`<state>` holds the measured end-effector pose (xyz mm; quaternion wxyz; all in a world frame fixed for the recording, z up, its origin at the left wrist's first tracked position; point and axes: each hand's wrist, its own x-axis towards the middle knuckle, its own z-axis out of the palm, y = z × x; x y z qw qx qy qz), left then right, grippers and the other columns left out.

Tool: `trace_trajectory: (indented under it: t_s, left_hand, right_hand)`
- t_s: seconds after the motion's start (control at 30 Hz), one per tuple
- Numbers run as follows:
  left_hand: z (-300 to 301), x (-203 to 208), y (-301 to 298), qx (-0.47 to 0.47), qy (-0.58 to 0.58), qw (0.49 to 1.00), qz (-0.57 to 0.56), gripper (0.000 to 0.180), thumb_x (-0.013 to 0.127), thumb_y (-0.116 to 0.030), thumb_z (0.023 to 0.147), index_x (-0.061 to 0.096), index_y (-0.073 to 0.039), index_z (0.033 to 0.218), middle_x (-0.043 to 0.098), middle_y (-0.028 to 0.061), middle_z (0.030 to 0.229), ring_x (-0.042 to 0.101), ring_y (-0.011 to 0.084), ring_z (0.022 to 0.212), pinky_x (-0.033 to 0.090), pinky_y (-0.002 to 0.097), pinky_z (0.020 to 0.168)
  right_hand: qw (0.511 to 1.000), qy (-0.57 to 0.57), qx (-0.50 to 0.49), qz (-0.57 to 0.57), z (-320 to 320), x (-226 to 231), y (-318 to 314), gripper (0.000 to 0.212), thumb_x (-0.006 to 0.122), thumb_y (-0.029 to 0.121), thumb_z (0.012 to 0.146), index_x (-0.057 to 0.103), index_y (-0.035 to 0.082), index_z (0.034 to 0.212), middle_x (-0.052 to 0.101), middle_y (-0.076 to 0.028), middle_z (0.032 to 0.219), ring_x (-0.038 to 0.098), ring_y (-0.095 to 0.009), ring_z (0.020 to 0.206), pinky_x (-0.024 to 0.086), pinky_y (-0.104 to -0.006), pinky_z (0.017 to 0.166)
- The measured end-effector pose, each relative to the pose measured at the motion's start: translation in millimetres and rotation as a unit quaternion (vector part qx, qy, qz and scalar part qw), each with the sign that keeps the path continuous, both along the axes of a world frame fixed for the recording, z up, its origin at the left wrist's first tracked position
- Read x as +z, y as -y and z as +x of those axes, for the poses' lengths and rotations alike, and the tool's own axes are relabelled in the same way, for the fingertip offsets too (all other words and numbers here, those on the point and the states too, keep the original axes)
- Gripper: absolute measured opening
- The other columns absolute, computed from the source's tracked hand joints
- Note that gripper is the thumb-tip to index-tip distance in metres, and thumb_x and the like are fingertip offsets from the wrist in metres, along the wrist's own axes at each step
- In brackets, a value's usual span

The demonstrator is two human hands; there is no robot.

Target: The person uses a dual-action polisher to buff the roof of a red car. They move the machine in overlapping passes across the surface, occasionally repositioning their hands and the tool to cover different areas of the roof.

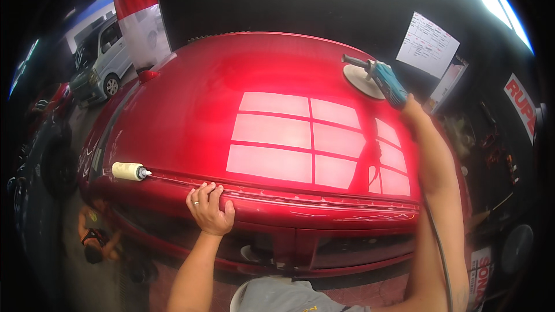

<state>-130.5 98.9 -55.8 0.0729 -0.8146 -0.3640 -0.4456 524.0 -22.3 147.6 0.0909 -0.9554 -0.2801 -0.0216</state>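
A glossy red car roof [179, 115] spreads across the view, with pale window-like reflections on it. At its far right, my right hand [410, 108] is closed around the body of a teal power polisher [388, 80]. The polisher's round whitish pad [362, 82] lies against the roof, and a dark side handle sticks out to the left. My left hand [209, 211], with a ring on one finger, rests on the near roof edge with its fingers apart, holding nothing. Left of it, a cream squeeze bottle [128, 171] with a pointed nozzle lies on its side by the roof channel.
The polisher's dark cord [441, 254] runs down along my right arm. Paper sheets [428, 45] hang on the dark wall at the far right. Another person [98, 237] is low beside the car at the lower left. A light-coloured van [107, 60] stands beyond.
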Motion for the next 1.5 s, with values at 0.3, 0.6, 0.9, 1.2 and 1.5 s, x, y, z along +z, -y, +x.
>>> trace_trajectory:
  t_s: [0.3, 0.6, 0.9, 1.2, 1.5]
  left_hand:
    - [-2.3, 3.1, -0.8, 0.005, -0.006, 1.0, 0.003, 0.047, 0.065, -0.046, 0.092, 0.077, -0.007, 0.117, 0.07, 0.0132, 0.124, 0.064, 0.0388, 0.125, 0.04, 0.0597, 0.117]
    - [3.5, 1.9, -1.3, -0.005, 0.012, 1.0, 0.002, 0.044, 0.068, -0.043, 0.093, 0.076, -0.008, 0.119, 0.07, 0.0147, 0.125, 0.065, 0.0393, 0.124, 0.04, 0.0596, 0.118]
    - [0.0, 5.4, 2.8, -0.004, 0.02, 1.0, -0.006, 0.042, 0.069, -0.038, 0.093, 0.078, -0.007, 0.119, 0.071, 0.0133, 0.126, 0.064, 0.0375, 0.127, 0.039, 0.0555, 0.119]
    - [0.7, 3.7, 0.5, -0.016, 0.041, 0.999, -0.014, 0.043, 0.07, -0.039, 0.09, 0.079, -0.008, 0.119, 0.071, 0.0124, 0.124, 0.064, 0.0375, 0.126, 0.04, 0.0557, 0.118]
    - [-1.4, 2.6, -0.4, -0.009, 0.043, 0.999, -0.015, 0.042, 0.071, -0.04, 0.089, 0.079, -0.009, 0.117, 0.071, 0.0112, 0.123, 0.065, 0.0359, 0.126, 0.04, 0.055, 0.117]
  right_hand:
    - [0.999, -0.005, -0.039, 0.005, 57.9, -29.7, 77.7, 0.095, 0.08, 0.006, 0.084, 0.033, 0.001, 0.167, 0.08, -0.026, 0.11, 0.083, -0.036, 0.088, 0.066, -0.0453, 0.072]
    - [0.999, 0.011, -0.045, 0.002, 65.2, -33.6, 152.7, 0.107, 0.087, 0.011, 0.075, 0.035, 0.004, 0.169, 0.076, -0.03, 0.132, 0.079, -0.044, 0.117, 0.065, -0.0477, 0.097]
    - [0.996, 0.037, 0.069, 0.031, -21.0, -9.9, 84.0, 0.095, 0.073, 0.005, 0.083, 0.035, 0.007, 0.17, 0.078, -0.034, 0.112, 0.083, -0.043, 0.097, 0.066, -0.0497, 0.081]
    - [0.984, 0.021, 0.173, 0.024, -96.5, 15.2, -21.0, 0.091, 0.074, 0.002, 0.084, 0.038, 0.007, 0.167, 0.078, -0.032, 0.107, 0.082, -0.039, 0.081, 0.065, -0.0492, 0.068]
    - [0.968, -0.019, 0.249, 0.01, -188.7, 36.7, -111.4, 0.089, 0.079, 0.004, 0.085, 0.039, 0.01, 0.165, 0.078, -0.029, 0.106, 0.081, -0.04, 0.082, 0.066, -0.0476, 0.069]
